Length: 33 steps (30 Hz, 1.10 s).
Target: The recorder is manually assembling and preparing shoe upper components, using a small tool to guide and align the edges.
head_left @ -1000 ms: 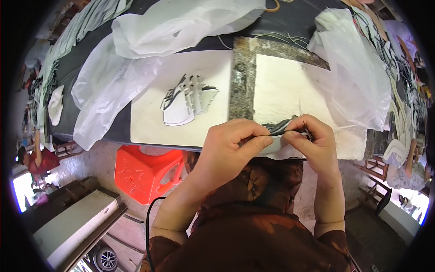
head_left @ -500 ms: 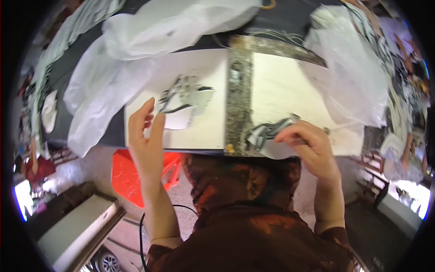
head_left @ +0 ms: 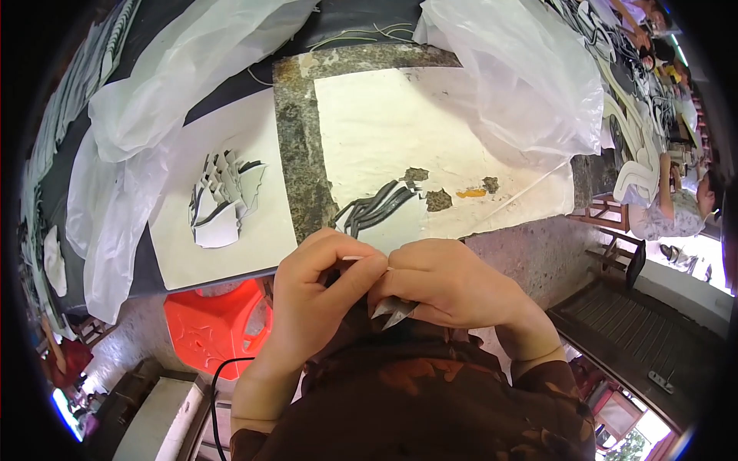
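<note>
At the near edge of the black desk (head_left: pixel 350 14): hands brought together

Left hand (head_left: pixel 317 288), formerly at the stack of white, black-trimmed pieces (head_left: pixel 215 232), now meets right hand (head_left: pixel 455 280). Left grip pinches a thin white strip (head_left: pixel 355 258), mostly finger-covered; right grip curls round a pointed grey-and-white piece (head_left: pixel 394 310), kind unclear. Black-striped white pieces (head_left: pixel 380 209) lie just beyond.

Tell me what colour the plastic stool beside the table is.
The stool is bright red, seen best in the head view.

Pieces (head_left: pixel 217 229) on left sheet (head_left: pixel 265 250)
</note>
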Each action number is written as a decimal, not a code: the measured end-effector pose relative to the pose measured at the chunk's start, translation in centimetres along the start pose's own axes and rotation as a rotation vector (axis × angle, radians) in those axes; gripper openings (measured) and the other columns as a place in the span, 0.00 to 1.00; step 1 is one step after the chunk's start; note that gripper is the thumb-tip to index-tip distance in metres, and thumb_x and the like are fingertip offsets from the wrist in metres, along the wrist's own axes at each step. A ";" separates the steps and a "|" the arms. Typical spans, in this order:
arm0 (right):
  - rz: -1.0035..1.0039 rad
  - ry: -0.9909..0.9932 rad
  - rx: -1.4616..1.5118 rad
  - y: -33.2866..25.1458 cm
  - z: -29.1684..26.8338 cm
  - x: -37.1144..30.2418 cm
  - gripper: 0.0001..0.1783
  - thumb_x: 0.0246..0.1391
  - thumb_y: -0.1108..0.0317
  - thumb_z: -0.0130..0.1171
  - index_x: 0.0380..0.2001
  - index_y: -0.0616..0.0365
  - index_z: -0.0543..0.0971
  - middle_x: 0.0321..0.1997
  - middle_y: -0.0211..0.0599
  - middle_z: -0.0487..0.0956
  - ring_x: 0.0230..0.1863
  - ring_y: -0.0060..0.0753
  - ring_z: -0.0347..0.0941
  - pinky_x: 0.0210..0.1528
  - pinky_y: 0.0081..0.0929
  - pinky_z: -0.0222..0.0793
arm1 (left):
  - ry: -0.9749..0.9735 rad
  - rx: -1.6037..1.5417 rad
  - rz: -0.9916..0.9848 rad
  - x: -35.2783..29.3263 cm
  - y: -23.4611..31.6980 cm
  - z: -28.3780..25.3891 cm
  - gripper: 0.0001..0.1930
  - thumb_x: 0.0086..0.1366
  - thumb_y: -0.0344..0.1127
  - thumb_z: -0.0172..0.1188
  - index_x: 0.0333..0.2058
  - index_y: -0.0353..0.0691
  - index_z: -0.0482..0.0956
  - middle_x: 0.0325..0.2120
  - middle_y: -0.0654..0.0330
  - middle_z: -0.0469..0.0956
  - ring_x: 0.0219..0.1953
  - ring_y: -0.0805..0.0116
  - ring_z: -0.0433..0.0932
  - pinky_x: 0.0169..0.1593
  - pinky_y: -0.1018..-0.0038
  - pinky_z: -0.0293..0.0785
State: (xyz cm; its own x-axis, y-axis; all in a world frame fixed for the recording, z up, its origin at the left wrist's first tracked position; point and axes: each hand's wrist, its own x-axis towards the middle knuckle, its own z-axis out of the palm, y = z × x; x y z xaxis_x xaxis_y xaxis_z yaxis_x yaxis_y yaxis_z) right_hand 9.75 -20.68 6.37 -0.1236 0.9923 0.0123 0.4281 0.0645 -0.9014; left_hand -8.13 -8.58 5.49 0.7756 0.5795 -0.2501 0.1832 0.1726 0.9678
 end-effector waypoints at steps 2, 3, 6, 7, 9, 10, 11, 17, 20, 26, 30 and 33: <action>0.029 0.016 0.069 0.1 0.0 -0.2 0.09 0.54 0.73 0.65 0.39 0.51 0.82 0.32 0.36 0.78 0.36 0.44 0.77 0.39 0.36 0.73 | 0.014 0.013 0.028 -0.4 -0.7 0.0 0.02 0.65 0.25 0.68 0.36 0.35 0.84 0.32 0.63 0.79 0.33 0.76 0.75 0.37 0.79 0.68; 0.031 0.018 0.076 0.1 0.1 -0.4 0.09 0.54 0.73 0.65 0.39 0.51 0.82 0.32 0.36 0.78 0.36 0.44 0.77 0.39 0.36 0.73 | 0.032 0.025 0.058 -0.6 -1.1 0.0 0.01 0.65 0.24 0.68 0.35 0.36 0.84 0.32 0.62 0.79 0.32 0.74 0.75 0.37 0.77 0.69; 0.194 0.185 0.331 -0.1 0.8 -1.1 0.07 0.58 0.76 0.65 0.40 0.55 0.82 0.35 0.34 0.80 0.38 0.34 0.78 0.41 0.31 0.73 | 0.076 0.005 0.150 -1.0 -1.6 0.5 0.03 0.63 0.24 0.70 0.34 0.37 0.85 0.32 0.60 0.80 0.32 0.70 0.77 0.38 0.75 0.71; 0.293 0.253 0.412 -0.1 1.0 -1.4 0.08 0.59 0.73 0.66 0.42 0.56 0.81 0.36 0.34 0.81 0.38 0.32 0.79 0.42 0.29 0.73 | 0.073 0.003 0.145 -1.1 -1.5 0.5 0.03 0.63 0.24 0.70 0.34 0.37 0.85 0.32 0.60 0.80 0.32 0.70 0.77 0.38 0.75 0.71; 0.398 0.318 0.496 0.2 0.9 -1.6 0.11 0.61 0.69 0.68 0.45 0.57 0.80 0.38 0.35 0.83 0.38 0.29 0.80 0.43 0.26 0.73 | 0.024 0.173 0.241 -1.2 -1.3 0.3 0.05 0.61 0.26 0.72 0.35 0.37 0.85 0.32 0.59 0.81 0.34 0.67 0.77 0.39 0.73 0.72; 0.350 0.265 0.422 0.5 0.6 -1.5 0.10 0.60 0.69 0.68 0.43 0.58 0.80 0.36 0.33 0.82 0.37 0.25 0.79 0.42 0.25 0.72 | 0.023 0.172 0.234 -1.3 -1.3 0.4 0.05 0.61 0.26 0.72 0.35 0.37 0.85 0.32 0.59 0.81 0.34 0.67 0.77 0.39 0.73 0.72; 0.301 0.210 0.349 0.7 0.4 -1.5 0.10 0.60 0.70 0.69 0.42 0.59 0.81 0.34 0.32 0.82 0.35 0.22 0.77 0.41 0.24 0.72 | 0.029 0.205 0.250 -1.4 -1.3 0.5 0.07 0.59 0.27 0.73 0.35 0.38 0.86 0.33 0.59 0.81 0.34 0.65 0.77 0.39 0.72 0.72; 0.636 0.328 0.618 0.3 -1.1 -0.6 0.05 0.59 0.72 0.67 0.34 0.59 0.81 0.31 0.21 0.77 0.33 0.12 0.69 0.36 0.15 0.64 | 0.143 0.593 0.548 -0.1 -3.2 -0.1 0.14 0.52 0.27 0.75 0.39 0.40 0.87 0.35 0.62 0.79 0.38 0.61 0.74 0.42 0.68 0.71; 0.608 0.358 0.543 0.3 -1.4 0.8 0.06 0.60 0.70 0.67 0.33 0.59 0.80 0.30 0.19 0.76 0.31 0.09 0.66 0.34 0.15 0.62 | 0.173 0.769 0.622 0.1 -4.1 -0.3 0.16 0.50 0.25 0.75 0.40 0.40 0.88 0.36 0.63 0.78 0.41 0.60 0.72 0.44 0.66 0.70; 0.456 0.249 0.068 0.8 -0.2 2.7 0.07 0.56 0.71 0.64 0.30 0.61 0.77 0.24 0.31 0.72 0.26 0.23 0.66 0.29 0.24 0.62 | 0.231 0.796 0.669 0.2 -5.7 -0.4 0.17 0.47 0.30 0.76 0.39 0.46 0.89 0.36 0.69 0.78 0.39 0.64 0.71 0.45 0.66 0.65; 0.442 0.302 -0.137 1.3 0.1 2.8 0.07 0.53 0.71 0.64 0.30 0.63 0.76 0.24 0.40 0.72 0.25 0.35 0.67 0.30 0.31 0.65 | 0.229 0.795 0.673 0.3 -5.6 -0.3 0.17 0.46 0.29 0.75 0.39 0.46 0.89 0.36 0.70 0.78 0.39 0.65 0.71 0.45 0.66 0.65; 0.444 0.310 -0.122 1.3 0.2 2.9 0.07 0.54 0.71 0.63 0.30 0.63 0.76 0.24 0.39 0.72 0.25 0.34 0.67 0.30 0.30 0.65 | 0.232 0.800 0.682 0.3 -5.8 -0.3 0.17 0.46 0.30 0.75 0.39 0.46 0.89 0.37 0.70 0.78 0.39 0.65 0.71 0.46 0.66 0.65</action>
State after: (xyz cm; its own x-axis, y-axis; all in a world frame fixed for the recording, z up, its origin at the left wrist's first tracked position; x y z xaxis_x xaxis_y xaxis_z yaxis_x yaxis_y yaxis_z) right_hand 9.76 -17.76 5.11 0.3536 0.9104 -0.2146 0.4819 -0.3740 -0.7924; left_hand -9.14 -9.17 -0.17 0.7455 0.5077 0.4318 0.1621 -0.7665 0.6214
